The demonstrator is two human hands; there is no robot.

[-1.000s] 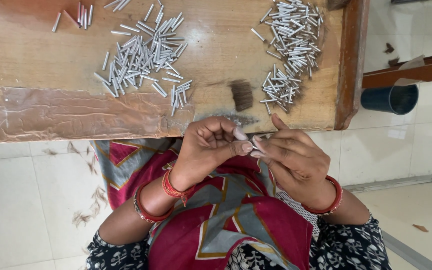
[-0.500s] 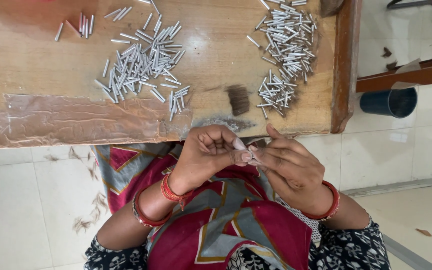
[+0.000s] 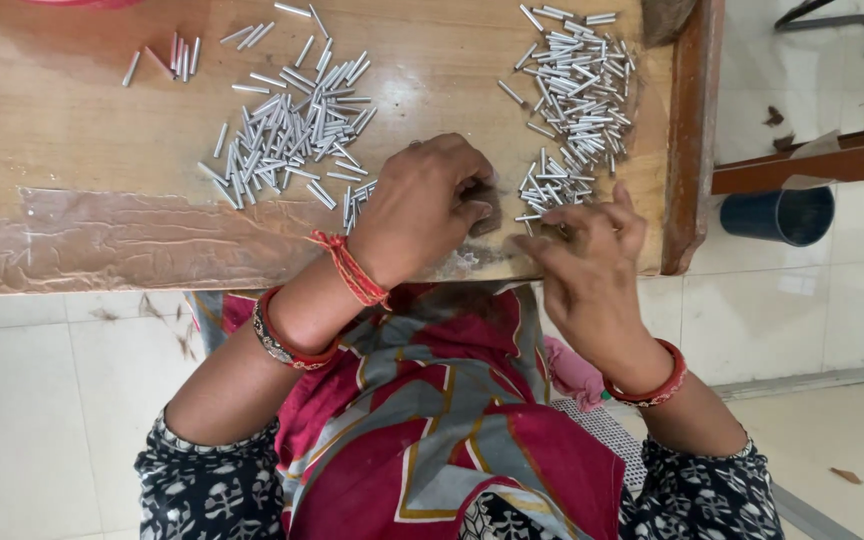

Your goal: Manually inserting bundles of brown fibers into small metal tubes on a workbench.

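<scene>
1. My left hand [image 3: 427, 205] curls closed over a dark brush [image 3: 484, 208] on the tabletop [image 3: 82, 130].
2. My right hand [image 3: 587, 255], fingers spread, touches silver pins [image 3: 572, 95] at one o'clock.
3. Earlier both hands pinched together above my lap.

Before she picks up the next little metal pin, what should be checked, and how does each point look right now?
1. Right hand within reach of the right pile of pins: ok, fingertips at its near edge.
2. Left hand steady on the wooden board: ok, it rests near the edge over a small dark patch.
3. Left hand holding anything: cannot tell, fingers curl downward.
4. Piles kept apart: ok, the middle pile of pins lies separate from the right one.
5. Pins near the board edge: ok, none overhang.
</scene>
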